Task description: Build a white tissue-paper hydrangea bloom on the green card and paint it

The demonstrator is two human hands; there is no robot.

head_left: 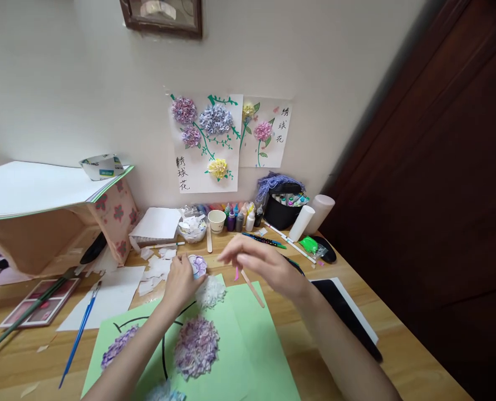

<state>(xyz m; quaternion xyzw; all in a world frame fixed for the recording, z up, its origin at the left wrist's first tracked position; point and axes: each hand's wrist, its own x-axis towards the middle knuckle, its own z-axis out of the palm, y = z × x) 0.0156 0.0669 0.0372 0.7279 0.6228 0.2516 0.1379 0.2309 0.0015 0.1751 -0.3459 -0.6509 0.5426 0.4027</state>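
My left hand (pixel 181 278) has its fingers and thumb closed on the near-left rim of a small round dish (pixel 198 265) smeared with purple paint. Its wrist passes over a green sheet (pixel 239 340) with black drawn stems. Stuck on that sheet are a purple crumpled-paper flower (pixel 196 346), a white one (pixel 211 292), another purple one (pixel 120 345) and a pale blue one (pixel 164 392). My right hand (pixel 258 259) hovers to the right of the dish, fingers stretched out and slightly blurred, with nothing visible in them. Below it lies a wooden craft stick (pixel 253 289).
Torn white paper (pixel 158 270) lies left of the dish. Behind stand a bowl of paper scraps (pixel 192 227), a paper cup (pixel 216 221), paint bottles (pixel 239 220) and a black case (pixel 285 209). Brushes (pixel 80 334) lie left; a black tablet-like slab (pixel 343 314) lies right.
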